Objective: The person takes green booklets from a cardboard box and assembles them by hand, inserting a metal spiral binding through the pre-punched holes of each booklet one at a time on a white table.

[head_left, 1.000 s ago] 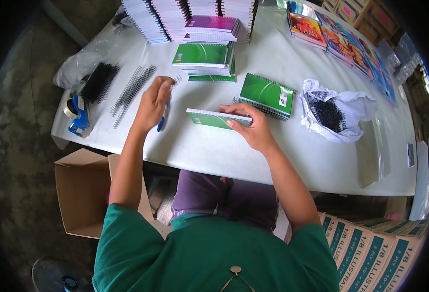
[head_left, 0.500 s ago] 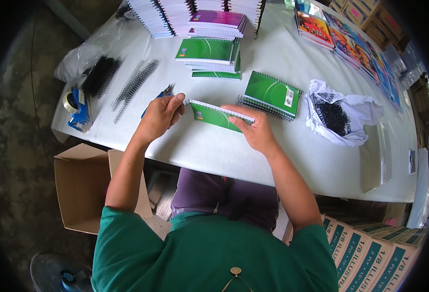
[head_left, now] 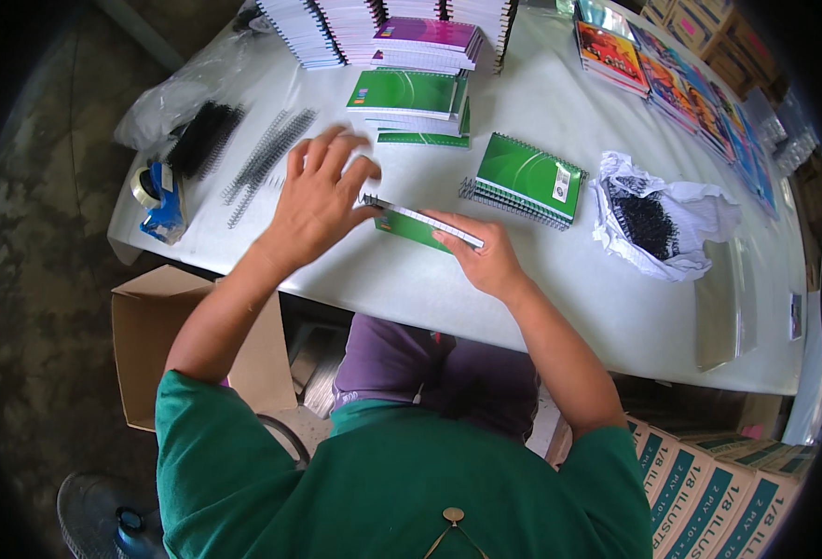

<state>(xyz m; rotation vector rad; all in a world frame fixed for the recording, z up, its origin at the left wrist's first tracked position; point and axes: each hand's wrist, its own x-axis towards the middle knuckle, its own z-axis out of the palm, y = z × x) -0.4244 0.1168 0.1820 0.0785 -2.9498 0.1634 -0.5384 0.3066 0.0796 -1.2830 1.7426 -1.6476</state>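
My right hand point(head_left: 487, 256) grips a green notebook point(head_left: 411, 229), holding it tilted on edge over the table's near side. A dark wire coil point(head_left: 370, 199) sticks out at the notebook's left end. My left hand point(head_left: 316, 200) is raised just left of it, fingers apart and slightly blurred, with the thumb near the notebook's corner. To the right of my hands lies a stack of green spiral-bound notebooks point(head_left: 528, 177). Beyond them stands a pile of green notebooks point(head_left: 402, 91), topped by purple ones point(head_left: 427, 35). Loose spiral coils point(head_left: 267, 154) lie left of my left hand.
A blue tape dispenser point(head_left: 161, 203) and a bundle of black coils point(head_left: 204, 135) sit at the left. Crumpled white wrapping point(head_left: 700, 228) holds black coils at the right. Colourful books point(head_left: 672, 88) lie far right. An open cardboard box point(head_left: 150, 326) stands below the table's left edge.
My left hand has let go at the notebook's left end and opened, its fingers lifting up and away. The pliers behind it are now hidden. My right hand keeps its hold.
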